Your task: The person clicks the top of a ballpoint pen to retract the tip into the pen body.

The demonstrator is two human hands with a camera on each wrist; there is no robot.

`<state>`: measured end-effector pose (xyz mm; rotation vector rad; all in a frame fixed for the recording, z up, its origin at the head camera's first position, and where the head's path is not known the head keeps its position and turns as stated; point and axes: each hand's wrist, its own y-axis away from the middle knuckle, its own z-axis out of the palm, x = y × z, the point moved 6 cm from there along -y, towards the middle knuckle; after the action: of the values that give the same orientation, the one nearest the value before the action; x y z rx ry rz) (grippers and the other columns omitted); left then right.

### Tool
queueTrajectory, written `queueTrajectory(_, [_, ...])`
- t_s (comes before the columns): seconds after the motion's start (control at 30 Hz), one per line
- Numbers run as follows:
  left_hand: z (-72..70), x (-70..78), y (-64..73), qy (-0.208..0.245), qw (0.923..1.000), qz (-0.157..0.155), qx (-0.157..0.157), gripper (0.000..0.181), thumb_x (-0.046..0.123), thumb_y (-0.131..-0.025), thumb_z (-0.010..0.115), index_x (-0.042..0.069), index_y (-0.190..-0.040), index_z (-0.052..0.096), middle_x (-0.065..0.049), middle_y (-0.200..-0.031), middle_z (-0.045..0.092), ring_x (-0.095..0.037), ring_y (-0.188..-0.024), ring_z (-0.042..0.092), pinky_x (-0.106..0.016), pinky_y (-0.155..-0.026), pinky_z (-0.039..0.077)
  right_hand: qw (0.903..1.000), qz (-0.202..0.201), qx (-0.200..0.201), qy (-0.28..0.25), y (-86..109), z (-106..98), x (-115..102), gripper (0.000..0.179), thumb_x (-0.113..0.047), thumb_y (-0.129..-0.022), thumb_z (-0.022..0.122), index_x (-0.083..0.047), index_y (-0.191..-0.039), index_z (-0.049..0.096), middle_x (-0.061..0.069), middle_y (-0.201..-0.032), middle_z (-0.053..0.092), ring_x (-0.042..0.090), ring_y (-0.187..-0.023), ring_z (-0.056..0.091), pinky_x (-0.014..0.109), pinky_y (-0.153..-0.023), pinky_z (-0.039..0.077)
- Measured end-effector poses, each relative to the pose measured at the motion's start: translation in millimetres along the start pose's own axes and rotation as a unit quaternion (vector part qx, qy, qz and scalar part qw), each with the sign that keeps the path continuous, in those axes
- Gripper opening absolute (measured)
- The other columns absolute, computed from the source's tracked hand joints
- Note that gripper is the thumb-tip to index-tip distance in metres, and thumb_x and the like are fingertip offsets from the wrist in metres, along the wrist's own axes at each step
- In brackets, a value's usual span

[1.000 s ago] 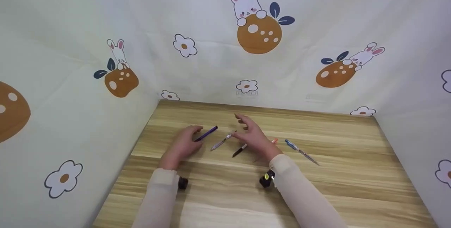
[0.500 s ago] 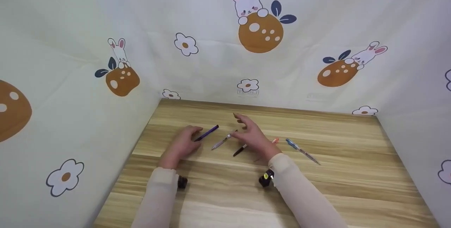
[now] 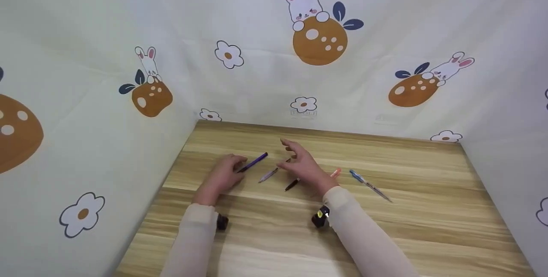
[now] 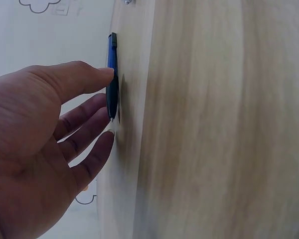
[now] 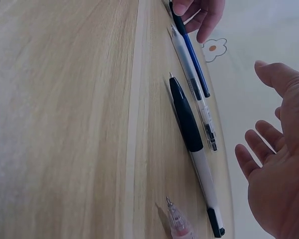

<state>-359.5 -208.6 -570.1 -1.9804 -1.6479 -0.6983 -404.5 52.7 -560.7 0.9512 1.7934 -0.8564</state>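
My left hand (image 3: 222, 174) rests low over the table, with loosely curved fingers around the lower end of a blue-purple pen (image 3: 257, 160). In the left wrist view, the thumb tip overlaps that pen (image 4: 112, 50), and a gap shows between thumb and fingers. My right hand (image 3: 306, 168) hovers, fingers spread and holding nothing, over a clear pen (image 3: 268, 176) and a black-and-white pen (image 3: 292, 184). The right wrist view shows this black-and-white pen (image 5: 189, 124) lying apart from the hand. A pinkish-orange pen (image 3: 336, 173) is partly hidden behind the right wrist.
Farther right lies a clear pen with a light blue end (image 3: 370, 186). The wood-grain table (image 3: 406, 234) meets printed cloth walls (image 3: 257, 88) at the back and both sides. Black wrist cameras (image 3: 320, 217) hang under the sleeves.
My right hand has shifted very slightly left over the clear pen. The head view has drifted a little; the left hand and the pens stay in place.
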Motion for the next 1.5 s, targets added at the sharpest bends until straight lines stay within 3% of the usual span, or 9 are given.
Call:
queueTrajectory(0.17, [1.6,-1.0,-2.1,-0.007,1.0,-0.006,-0.003,0.042,0.004,-0.1,0.079,0.004,-0.141,0.072,-0.009,-0.121,0.069,-0.029,-0.116,0.066,-0.051,-0.107,0.054,1.0,-0.005,-0.004,-0.001,-0.7,2,-2,0.078,-0.009,-0.101,0.081,-0.008,-0.169,0.043,0.017,-0.172,0.044,0.04,-0.155,0.041,0.062,-0.126,0.035])
queueTrajectory(0.43, [3.7,-0.5,-4.7,-0.02,0.9998,-0.001,-0.002,0.039,0.003,-0.101,0.079,0.005,-0.139,0.074,-0.009,-0.122,0.069,-0.028,-0.117,0.067,-0.049,-0.107,0.055,1.0,0.002,-0.007,-0.002,-1.1,6,-2,0.079,-0.005,-0.1,0.08,-0.008,-0.169,0.042,0.017,-0.172,0.042,0.039,-0.155,0.041,0.06,-0.121,0.043])
queueTrajectory(1.1, [8.4,11.1,-8.5,-0.113,0.9925,0.036,0.03,0.025,0.002,-0.1,0.078,0.007,-0.125,0.081,-0.01,-0.11,0.071,-0.03,-0.104,0.068,-0.049,-0.098,0.058,0.9999,0.011,-0.008,0.001,-0.8,6,1,0.079,-0.012,-0.101,0.082,-0.012,-0.17,0.043,0.018,-0.173,0.041,0.038,-0.154,0.042,0.059,-0.121,0.042])
queueTrajectory(1.3, [7.1,14.7,-8.2,-0.117,0.9911,0.052,0.037,0.023,-0.001,-0.098,0.078,0.005,-0.12,0.082,-0.012,-0.106,0.071,-0.032,-0.099,0.069,-0.052,-0.095,0.058,0.9999,0.01,-0.005,0.0,0.9,5,0,0.081,-0.016,-0.1,0.084,-0.013,-0.17,0.044,0.016,-0.172,0.043,0.037,-0.154,0.043,0.058,-0.12,0.043])
queueTrajectory(1.5, [5.5,13.4,-9.0,-0.106,0.9924,0.049,0.037,0.027,-0.006,-0.095,0.075,0.003,-0.12,0.081,-0.012,-0.107,0.072,-0.033,-0.101,0.069,-0.051,-0.096,0.058,0.9999,0.01,-0.002,0.001,1.7,4,-1,0.081,-0.015,-0.099,0.084,-0.012,-0.169,0.044,0.014,-0.172,0.044,0.037,-0.154,0.044,0.058,-0.122,0.042])
